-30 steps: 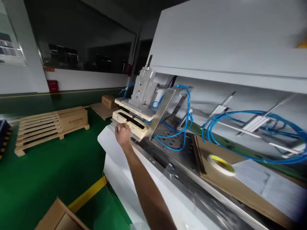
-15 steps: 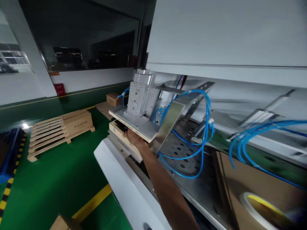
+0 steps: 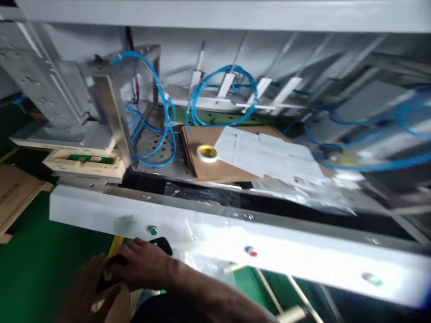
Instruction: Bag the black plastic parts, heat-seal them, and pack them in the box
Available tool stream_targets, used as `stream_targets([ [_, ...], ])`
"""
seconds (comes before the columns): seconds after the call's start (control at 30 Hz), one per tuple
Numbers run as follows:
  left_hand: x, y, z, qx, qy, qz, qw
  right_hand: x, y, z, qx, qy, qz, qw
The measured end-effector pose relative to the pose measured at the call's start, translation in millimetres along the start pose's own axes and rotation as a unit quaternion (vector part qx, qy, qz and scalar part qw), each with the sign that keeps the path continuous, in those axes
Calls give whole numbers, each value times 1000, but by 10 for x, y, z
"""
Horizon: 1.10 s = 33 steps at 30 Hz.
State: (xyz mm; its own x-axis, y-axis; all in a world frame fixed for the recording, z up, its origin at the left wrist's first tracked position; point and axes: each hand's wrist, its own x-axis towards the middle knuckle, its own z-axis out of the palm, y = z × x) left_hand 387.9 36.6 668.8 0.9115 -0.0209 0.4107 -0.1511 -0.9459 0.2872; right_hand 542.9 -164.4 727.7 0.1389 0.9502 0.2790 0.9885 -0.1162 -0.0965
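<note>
Overall, the white front rail [image 3: 215, 237] dominates, running just beyond the right hand [image 3: 144, 264] and well out to its right. Farther beyond the hands, leftward, stands a metal slide unit [image 3: 50, 94], its base plate above a cream fixture [image 3: 70, 166]. Past the rail, to the right of the grip, lies brown cardboard [image 3: 222, 171] with white paper sheets [image 3: 269, 154] on top. The left hand [image 3: 81, 287] is low, near the right hand and to its left; a cardboard flap [image 3: 119, 305] shows by its fingers. Beyond the right hand, on the cardboard, sits a tape roll [image 3: 205, 158]. A black, rounded object [image 3: 163, 246] protrudes at the right hand's far edge. Right-hand fingers are bent, but blur and shadow obscure both sets of fingertips; whether either hand is clamped on anything cannot be told. A green button [image 3: 153, 230] is just beyond the black object.
</note>
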Motion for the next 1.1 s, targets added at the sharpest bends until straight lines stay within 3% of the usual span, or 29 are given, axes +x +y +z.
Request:
stream_targets([
  [0.1,207,75,189,-10,-42,135,990,-423,-133,-199,-33,23,73,997],
  [0.2,496,226,272,-14,-25,220,975,-808,-294,-258,-47,90,157,982],
  [0.27,693,305,270,-13,-9,216,976,-1089,-390,-179,-61,173,243,953],
  [0.33,857,345,245,-17,14,175,984,-1382,-421,-40,-92,237,345,904],
  [0.4,970,359,217,-29,42,125,991,-1653,-353,102,-137,239,429,860],
  [0.47,1040,369,201,-41,59,93,993,-1870,-202,196,-173,207,477,836],
  [0.53,1090,394,204,-50,62,82,993,-2018,-19,216,-189,183,490,831],
  [0.73,1309,605,294,-81,39,93,992,-2162,327,5,-171,159,457,858],
  [0.9,1647,875,402,-102,17,130,986,-2178,357,-37,-158,181,439,866],
  [1.1,2071,1145,624,-94,-33,235,967,-2186,232,189,-180,227,432,854],
])
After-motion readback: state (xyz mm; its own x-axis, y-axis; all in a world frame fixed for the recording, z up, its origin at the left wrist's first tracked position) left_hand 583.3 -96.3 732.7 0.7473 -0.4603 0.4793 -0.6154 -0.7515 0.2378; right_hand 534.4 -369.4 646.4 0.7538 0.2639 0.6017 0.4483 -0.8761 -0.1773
